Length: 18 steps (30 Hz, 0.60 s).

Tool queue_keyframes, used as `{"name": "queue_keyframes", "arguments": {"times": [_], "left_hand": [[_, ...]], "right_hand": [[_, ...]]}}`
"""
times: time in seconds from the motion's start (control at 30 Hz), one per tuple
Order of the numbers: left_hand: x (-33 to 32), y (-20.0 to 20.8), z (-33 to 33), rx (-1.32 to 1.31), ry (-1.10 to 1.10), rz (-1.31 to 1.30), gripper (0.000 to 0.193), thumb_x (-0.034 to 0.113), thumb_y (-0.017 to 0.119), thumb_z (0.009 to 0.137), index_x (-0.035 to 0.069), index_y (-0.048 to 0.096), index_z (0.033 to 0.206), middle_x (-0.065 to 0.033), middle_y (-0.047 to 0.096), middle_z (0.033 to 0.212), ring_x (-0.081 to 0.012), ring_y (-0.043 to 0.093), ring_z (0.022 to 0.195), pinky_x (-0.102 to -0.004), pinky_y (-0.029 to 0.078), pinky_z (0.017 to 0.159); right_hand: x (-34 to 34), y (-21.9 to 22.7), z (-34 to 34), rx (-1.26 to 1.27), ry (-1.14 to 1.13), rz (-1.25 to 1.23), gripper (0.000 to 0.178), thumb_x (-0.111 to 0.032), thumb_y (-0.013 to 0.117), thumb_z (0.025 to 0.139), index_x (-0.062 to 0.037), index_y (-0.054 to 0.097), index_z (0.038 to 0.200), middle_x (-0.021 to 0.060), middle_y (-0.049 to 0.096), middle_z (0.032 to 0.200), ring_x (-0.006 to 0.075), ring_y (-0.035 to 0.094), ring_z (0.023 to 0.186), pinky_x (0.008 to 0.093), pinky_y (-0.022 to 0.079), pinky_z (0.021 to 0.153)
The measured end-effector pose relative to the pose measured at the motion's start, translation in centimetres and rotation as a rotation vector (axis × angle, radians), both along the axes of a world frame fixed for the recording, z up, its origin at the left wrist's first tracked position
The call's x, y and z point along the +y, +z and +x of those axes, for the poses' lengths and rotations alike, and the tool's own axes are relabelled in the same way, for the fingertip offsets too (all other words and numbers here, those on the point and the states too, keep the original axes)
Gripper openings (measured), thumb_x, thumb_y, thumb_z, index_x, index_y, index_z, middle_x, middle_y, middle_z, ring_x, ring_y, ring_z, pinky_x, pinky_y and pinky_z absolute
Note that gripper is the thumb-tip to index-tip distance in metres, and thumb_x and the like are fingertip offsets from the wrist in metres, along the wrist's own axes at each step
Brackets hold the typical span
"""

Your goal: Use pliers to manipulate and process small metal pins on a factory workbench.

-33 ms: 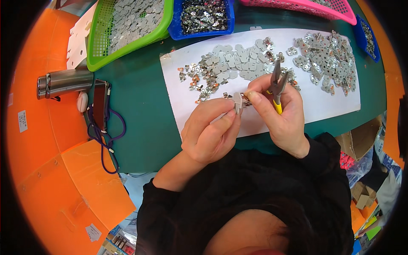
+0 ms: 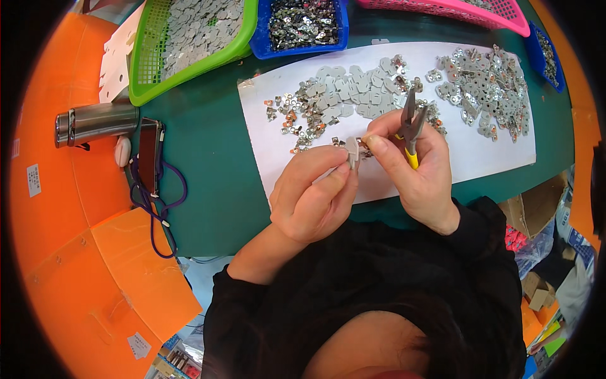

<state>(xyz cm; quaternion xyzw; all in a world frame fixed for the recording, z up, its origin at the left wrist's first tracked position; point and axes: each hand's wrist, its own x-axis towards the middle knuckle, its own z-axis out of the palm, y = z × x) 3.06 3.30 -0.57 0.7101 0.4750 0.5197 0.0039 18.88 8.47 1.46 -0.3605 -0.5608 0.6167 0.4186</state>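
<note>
Between thumb and fingers my left hand (image 2: 315, 196) pinches a small flat grey plate (image 2: 353, 150), held up over the near part of the white sheet (image 2: 265, 136). My right hand (image 2: 420, 177) is closed round yellow-handled pliers (image 2: 411, 129), whose jaws point away from me and stand apart. Its thumb and forefinger meet at a small metal clip (image 2: 363, 144), right beside the grey plate; whether the two touch I cannot tell. Beyond my hands lie a heap of grey plates (image 2: 353, 88) and loose metal clips (image 2: 303, 126).
A pile of joined plate-and-clip pieces (image 2: 489, 88) covers the sheet's right part. At the back stand a green basket (image 2: 142, 69), a blue bin (image 2: 300, 48) and a pink basket (image 2: 442, 18). A steel flask (image 2: 101, 123) and a phone (image 2: 149, 155) with a purple cord lie left.
</note>
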Motion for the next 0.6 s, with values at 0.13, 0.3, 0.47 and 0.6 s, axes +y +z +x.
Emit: {"name": "queue_keyframes", "arguments": {"times": [0.13, 0.3, 0.47, 0.6], "left_hand": [[0.4, -0.5, -0.1, -0.016, 0.01, 0.061, 0.03, -0.013, 0.077, 0.064, -0.003, 0.061, 0.087, -0.0177, 0.066, 0.092, -0.0298, 0.068, 0.074, -0.0347, 0.059, 0.064], [0.3, -0.5, 0.0, 0.005, 0.01, 0.058, 0.03, -0.013, 0.077, 0.064, -0.003, 0.061, 0.087, -0.0181, 0.066, 0.093, -0.0298, 0.068, 0.074, -0.0349, 0.058, 0.062], [0.5, 0.0, 0.2, 0.019, -0.01, 0.035, 0.028, -0.011, 0.078, 0.065, -0.003, 0.062, 0.087, -0.0173, 0.065, 0.096, -0.0288, 0.067, 0.078, -0.0336, 0.057, 0.066], [0.3, 0.7, 0.4, -0.545, -0.165, -0.289, 0.024, -0.013, 0.075, 0.072, -0.004, 0.064, 0.092, -0.014, 0.065, 0.102, -0.0229, 0.067, 0.092, -0.031, 0.057, 0.077]], "right_hand": [[0.1, -0.3, -0.4, 0.01, 0.0, -0.01, 0.008, -0.006, 0.063, 0.094, -0.0005, 0.06, 0.1, 0.0039, 0.061, 0.097, 0.008, 0.054, 0.085, 0.0233, 0.044, 0.076], [-0.1, -0.3, -0.4, 0.001, -0.007, -0.011, 0.008, -0.006, 0.063, 0.094, -0.0005, 0.06, 0.1, 0.0035, 0.061, 0.096, 0.0076, 0.054, 0.084, 0.0231, 0.044, 0.075], [-0.1, 0.0, -0.7, 0.074, -0.035, -0.069, 0.009, -0.006, 0.067, 0.091, 0.0013, 0.064, 0.096, 0.0037, 0.064, 0.086, 0.0089, 0.058, 0.079, 0.0241, 0.047, 0.073], [0.6, -0.1, -0.1, 0.098, -0.028, -0.016, 0.01, -0.006, 0.066, 0.092, 0.0022, 0.064, 0.098, 0.0031, 0.064, 0.087, 0.0087, 0.058, 0.079, 0.0242, 0.047, 0.073]]}}
